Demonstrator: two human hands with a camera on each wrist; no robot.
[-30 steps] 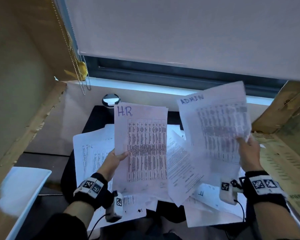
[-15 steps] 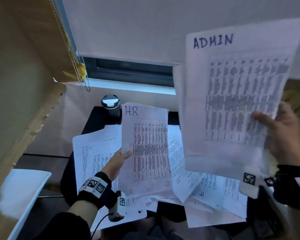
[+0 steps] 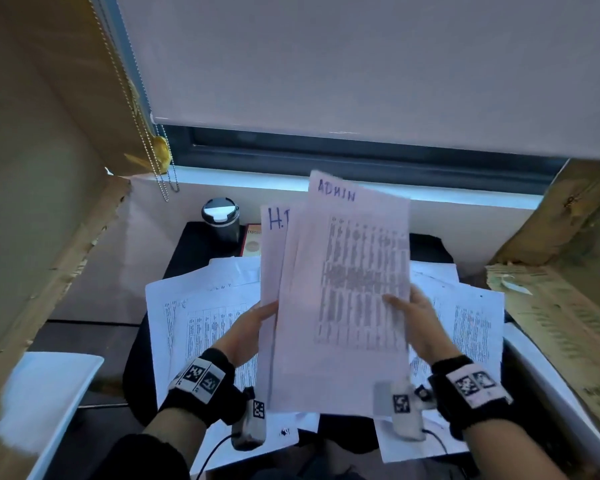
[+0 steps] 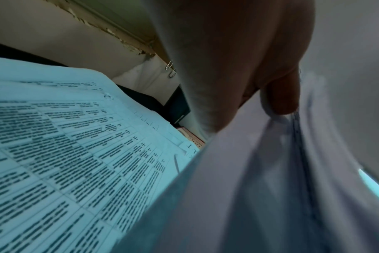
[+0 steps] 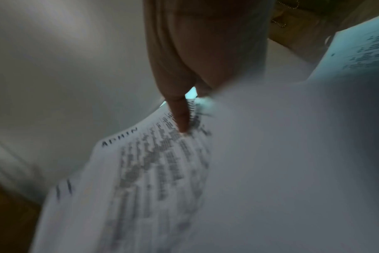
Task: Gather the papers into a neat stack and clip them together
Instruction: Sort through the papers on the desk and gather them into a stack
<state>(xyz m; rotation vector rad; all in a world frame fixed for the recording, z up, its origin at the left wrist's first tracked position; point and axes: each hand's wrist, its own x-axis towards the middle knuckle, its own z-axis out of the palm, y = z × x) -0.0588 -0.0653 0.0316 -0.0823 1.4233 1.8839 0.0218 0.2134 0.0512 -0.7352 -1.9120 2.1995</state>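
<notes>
I hold two sets of printed sheets upright over the table. My right hand (image 3: 413, 317) pinches the "ADMIN" sheets (image 3: 347, 289) at their right edge, thumb (image 5: 180, 116) on the printed face. They overlap the front of the "H.R." sheets (image 3: 272, 258), which my left hand (image 3: 253, 327) grips at the left edge, thumb (image 4: 283, 95) on the paper. Several more printed papers (image 3: 201, 327) lie spread loosely on the dark table (image 3: 191, 244) beneath. No clip shows in any view.
A dark cup with a white lid (image 3: 220, 220) and a small orange box (image 3: 252, 242) stand at the table's back. Cardboard panels (image 3: 565, 289) flank both sides. A white surface (image 3: 39, 400) lies at the lower left. Window blind and bead chain (image 3: 160, 161) hang behind.
My right hand brought the ADMIN sheets down from high on the right and across to the left, onto the front of the H.R. sheets. The left hand stayed about where it was.
</notes>
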